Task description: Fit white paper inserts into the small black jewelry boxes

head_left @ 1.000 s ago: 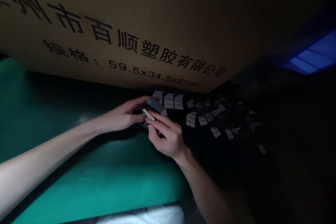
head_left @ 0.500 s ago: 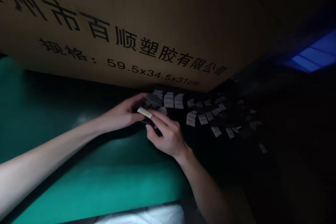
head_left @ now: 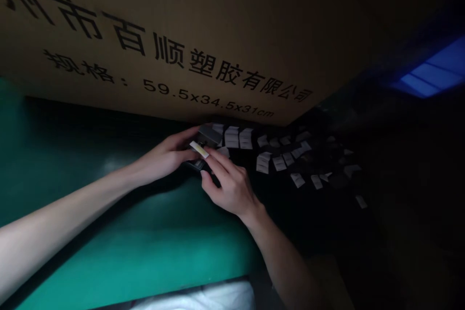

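Observation:
My left hand (head_left: 165,159) is closed round a dark grey case-like object (head_left: 210,134), whose lid part stands up in front of the fingers. A small white strip with a yellow patch (head_left: 199,149) lies at the fingertips of my right hand (head_left: 232,185). The thumb of my right hand is apart from its fingers, and the strip appears to rest on the index fingertip. Both hands are close together over the dark object, whose inside is mostly hidden by fingers and shadow.
A large cardboard box (head_left: 152,19) with black printing stands behind the hands on the green table (head_left: 174,242). Several small white folded labels (head_left: 263,162) are scattered to the right in the dark. A pale cloth (head_left: 203,296) shows at the bottom edge.
The white strip has tilted more steeply at the right fingertips. More of the dark object's lid and lower edge shows. The whole view has shifted slightly.

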`<state>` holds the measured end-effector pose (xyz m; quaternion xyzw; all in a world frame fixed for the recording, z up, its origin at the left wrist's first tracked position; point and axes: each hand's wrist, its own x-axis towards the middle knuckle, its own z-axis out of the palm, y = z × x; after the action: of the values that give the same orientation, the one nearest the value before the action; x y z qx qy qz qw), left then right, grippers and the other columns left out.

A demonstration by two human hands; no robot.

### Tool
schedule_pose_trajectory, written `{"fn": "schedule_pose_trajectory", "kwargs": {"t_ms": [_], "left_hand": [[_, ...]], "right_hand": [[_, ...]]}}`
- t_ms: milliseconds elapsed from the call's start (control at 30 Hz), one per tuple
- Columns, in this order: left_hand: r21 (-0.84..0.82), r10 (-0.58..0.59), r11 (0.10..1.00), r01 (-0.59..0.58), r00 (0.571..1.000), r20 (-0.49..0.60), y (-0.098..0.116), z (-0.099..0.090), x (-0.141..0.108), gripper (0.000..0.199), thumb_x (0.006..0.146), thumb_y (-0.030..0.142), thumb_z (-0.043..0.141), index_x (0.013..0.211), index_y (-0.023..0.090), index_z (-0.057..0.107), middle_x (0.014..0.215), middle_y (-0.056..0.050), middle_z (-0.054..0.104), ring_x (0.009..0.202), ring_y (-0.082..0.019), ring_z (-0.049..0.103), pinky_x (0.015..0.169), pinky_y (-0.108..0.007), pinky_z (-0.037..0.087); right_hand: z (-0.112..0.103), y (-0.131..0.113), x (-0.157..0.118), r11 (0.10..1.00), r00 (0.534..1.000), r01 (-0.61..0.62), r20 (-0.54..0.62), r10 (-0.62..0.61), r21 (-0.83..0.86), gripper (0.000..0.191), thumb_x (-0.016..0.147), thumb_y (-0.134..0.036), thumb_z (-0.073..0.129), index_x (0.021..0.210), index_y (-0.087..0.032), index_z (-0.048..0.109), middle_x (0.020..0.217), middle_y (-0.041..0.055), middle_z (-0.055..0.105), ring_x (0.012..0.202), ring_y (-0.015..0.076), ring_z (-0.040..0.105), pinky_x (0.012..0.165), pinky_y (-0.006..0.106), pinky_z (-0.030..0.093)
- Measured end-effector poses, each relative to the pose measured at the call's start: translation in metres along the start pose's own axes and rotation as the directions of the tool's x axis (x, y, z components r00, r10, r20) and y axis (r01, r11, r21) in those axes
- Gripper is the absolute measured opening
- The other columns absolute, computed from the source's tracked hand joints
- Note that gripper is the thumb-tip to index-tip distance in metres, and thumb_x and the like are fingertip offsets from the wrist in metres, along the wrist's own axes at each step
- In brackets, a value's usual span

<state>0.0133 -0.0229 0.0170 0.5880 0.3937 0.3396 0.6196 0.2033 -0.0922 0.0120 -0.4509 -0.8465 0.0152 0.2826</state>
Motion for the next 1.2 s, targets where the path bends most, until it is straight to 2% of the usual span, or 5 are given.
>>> {"fn": "schedule_pose_trajectory", "kwargs": {"t_ms": [367, 700, 833, 1067, 1200], "left_hand": [[0.083, 0.063, 0.995, -0.056, 0.994, -0.091, -0.006, 0.005, 0.001, 0.058, 0.083, 0.033, 0.065, 0.141, 0.028, 0.062, 0.145, -0.001, 0.064, 0.143, -0.033, 0.049, 0.122, -0.044, 0.035], [0.135, 0.082, 0.988, -0.068, 0.992, -0.1, -0.004, 0.008, -0.003, 0.063, 0.089, 0.038, 0.06, 0.151, 0.029, 0.053, 0.157, 0.001, 0.051, 0.149, -0.031, 0.041, 0.124, -0.042, 0.031], [0.108, 0.087, 0.991, -0.074, 0.989, -0.116, -0.004, 0.009, -0.003, 0.057, 0.09, 0.037, 0.061, 0.146, 0.03, 0.058, 0.15, -0.001, 0.059, 0.146, -0.032, 0.046, 0.122, -0.044, 0.034], [0.165, 0.054, 0.986, -0.032, 0.99, -0.13, -0.003, 0.01, -0.005, 0.053, 0.09, 0.033, 0.058, 0.143, 0.025, 0.061, 0.136, -0.005, 0.07, 0.128, -0.033, 0.061, 0.114, -0.044, 0.044], [0.206, 0.028, 0.979, 0.002, 0.99, -0.141, -0.003, 0.012, -0.006, 0.057, 0.089, 0.033, 0.058, 0.144, 0.021, 0.059, 0.138, -0.007, 0.068, 0.124, -0.033, 0.063, 0.113, -0.044, 0.045]], "right_hand": [[0.0, -0.003, 0.001, 0.999, 0.997, -0.038, 0.061, 0.04, -0.034, 0.038, 0.101, -0.022, 0.047, 0.135, -0.014, 0.062, 0.143, 0.0082, 0.063, 0.117, 0.0164, 0.07, 0.1, 0.025, 0.061], [0.001, -0.004, 0.001, 0.998, 0.996, -0.068, 0.056, 0.069, -0.011, 0.04, 0.1, -0.02, 0.047, 0.137, -0.016, 0.06, 0.144, 0.0076, 0.062, 0.119, 0.0167, 0.069, 0.103, 0.026, 0.059], [0.002, -0.004, 0.002, 1.0, 1.0, -0.029, 0.011, 0.029, 0.009, 0.037, 0.1, -0.019, 0.048, 0.133, -0.013, 0.063, 0.141, 0.0108, 0.064, 0.12, 0.0168, 0.068, 0.102, 0.025, 0.059], [0.001, -0.002, 0.001, 0.996, 0.998, -0.041, -0.056, 0.037, -0.076, 0.036, 0.1, -0.02, 0.048, 0.129, -0.018, 0.067, 0.096, 0.0064, 0.071, 0.078, 0.0124, 0.07, 0.072, 0.023, 0.063], [0.004, 0.003, 0.0, 0.993, 0.998, -0.048, -0.04, 0.044, -0.111, 0.039, 0.1, -0.02, 0.047, 0.136, -0.017, 0.062, 0.081, 0.003, 0.072, 0.075, 0.0134, 0.07, 0.069, 0.023, 0.061]]}}
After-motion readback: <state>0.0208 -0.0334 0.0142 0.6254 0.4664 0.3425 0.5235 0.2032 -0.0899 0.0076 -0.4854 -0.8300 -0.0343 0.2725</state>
